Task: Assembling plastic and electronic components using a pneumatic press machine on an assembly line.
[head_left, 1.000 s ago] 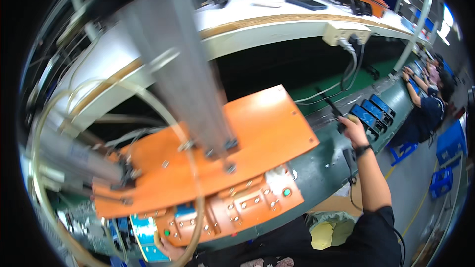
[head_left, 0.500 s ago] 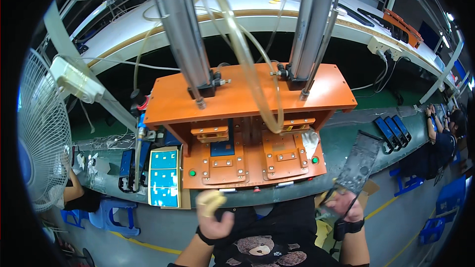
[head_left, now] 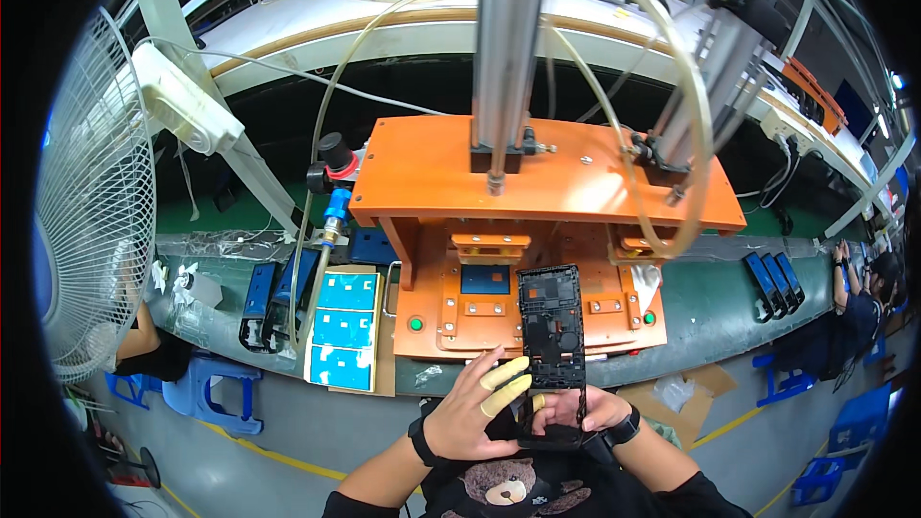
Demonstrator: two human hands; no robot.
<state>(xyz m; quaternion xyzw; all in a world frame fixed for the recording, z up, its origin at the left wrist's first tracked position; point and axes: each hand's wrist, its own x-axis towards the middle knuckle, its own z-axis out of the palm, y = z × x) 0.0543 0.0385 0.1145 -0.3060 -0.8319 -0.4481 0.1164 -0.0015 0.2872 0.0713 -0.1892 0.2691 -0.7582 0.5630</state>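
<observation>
Right hand (head_left: pixel 602 410) grips black frame (head_left: pixel 552 324) low; left hand (head_left: pixel 464 416) spread at its side (contact unclear). One-end hold could let it tip, knocking orange press (head_left: pixel 422 168).

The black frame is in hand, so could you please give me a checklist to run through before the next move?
1. Black frame held by the right hand: ok, gripped near its lower end.
2. Left hand touching the frame: cannot tell; it is close at the left edge.
3. Yellow finger covers on the left hand: ok, two show.
4. Green buttons clear of both hands: ok.
5. Blue panel fully seated in the orange press: cannot tell from this angle.
</observation>
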